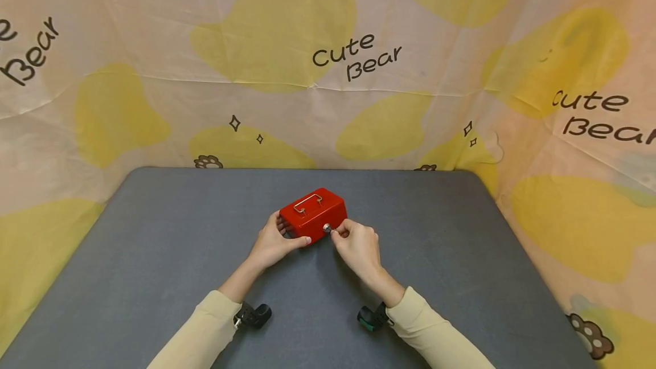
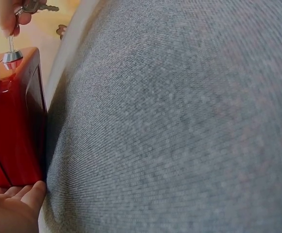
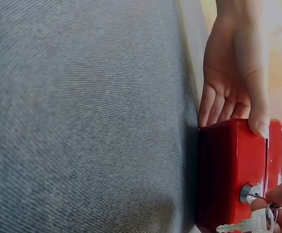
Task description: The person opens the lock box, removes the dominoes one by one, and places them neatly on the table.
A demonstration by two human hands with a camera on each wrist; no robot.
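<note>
One box [image 1: 314,217]: my right hand [image 1: 360,246] pinches key [image 2: 11,44] in lock [image 1: 327,228], four o'clock; second key [image 3: 252,224] hangs; my left hand [image 1: 273,245] grips box, eight o'clock.

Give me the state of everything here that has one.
Red box: lid closed
Handle: raised or flat, unclear
Lock: key inserted; turned or not, unclear
Inserted key: pinched by right hand
Second key: outside the lock, on the ring
Left hand: gripping the box
</note>
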